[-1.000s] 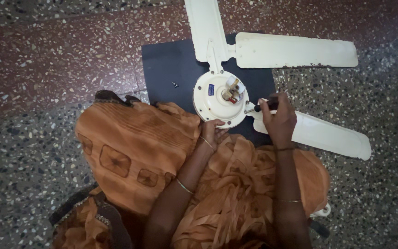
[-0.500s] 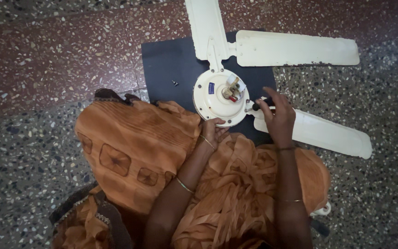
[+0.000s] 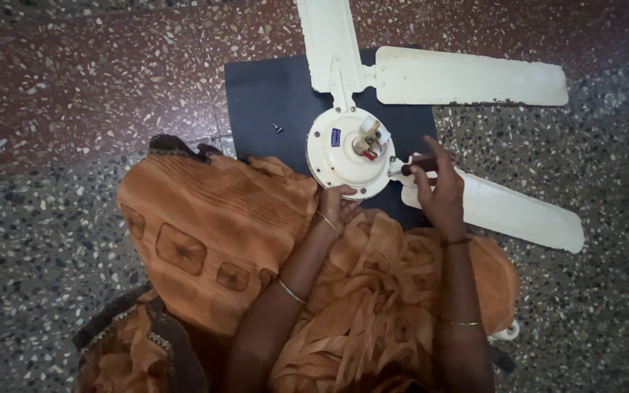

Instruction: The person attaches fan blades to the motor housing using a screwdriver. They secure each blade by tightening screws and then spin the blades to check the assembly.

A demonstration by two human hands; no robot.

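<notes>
A cream ceiling fan lies on a dark mat [image 3: 263, 98] on the floor. Its round motor housing [image 3: 343, 160] shows a metal shaft and wiring at the centre. My left hand [image 3: 338, 200] grips the housing's near rim. My right hand [image 3: 438, 185] holds a dark-handled screwdriver [image 3: 410, 168] whose tip points at the right side of the housing, where a blade joins it. One blade [image 3: 325, 40] runs to the top, another [image 3: 475, 76] to the right, a third [image 3: 518, 215] lies under my right hand.
A small loose screw [image 3: 277, 129] lies on the mat left of the housing. My orange patterned garment [image 3: 212, 233] covers my lap below the fan. Speckled stone floor [image 3: 60, 94] surrounds the mat.
My right hand's fingers have shifted on the screwdriver handle, loosening from a closed grip to a more spread hold. The left hand and the fan stay in place.
</notes>
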